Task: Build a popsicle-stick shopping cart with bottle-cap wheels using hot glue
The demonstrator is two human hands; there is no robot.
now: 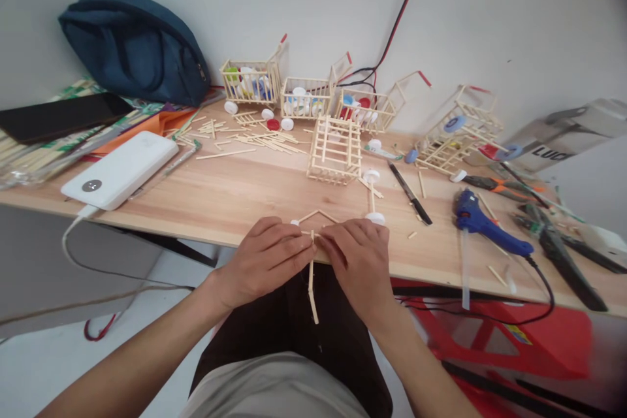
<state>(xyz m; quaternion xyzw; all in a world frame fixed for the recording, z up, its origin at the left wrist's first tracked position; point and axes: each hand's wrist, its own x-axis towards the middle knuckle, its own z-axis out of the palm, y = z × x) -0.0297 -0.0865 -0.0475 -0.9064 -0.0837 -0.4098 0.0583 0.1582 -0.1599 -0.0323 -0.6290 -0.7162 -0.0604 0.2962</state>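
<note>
At the table's front edge, my left hand [274, 253] and my right hand [356, 258] meet with fingertips closed on a small frame of thin wooden sticks [310, 284]. One stick points down toward my lap and bends at a joint near its end. A crosspiece lies mostly hidden under my fingers. Just beyond the fingertips, two sticks [319, 211] form a shallow peak; I cannot tell whether they belong to the same frame. A stick axle [372, 196] with white cap wheels stands beyond my right hand. Farther back sits an upturned stick basket [335, 149].
Several miniature stick shopping carts [306, 101] holding bottle caps line the wall. Loose sticks [267, 139] are scattered left of centre. A black pen [410, 193], a blue glue gun [490, 225] and pliers [504, 187] lie right. A white power bank [120, 170] and blue bag [137, 46] are left.
</note>
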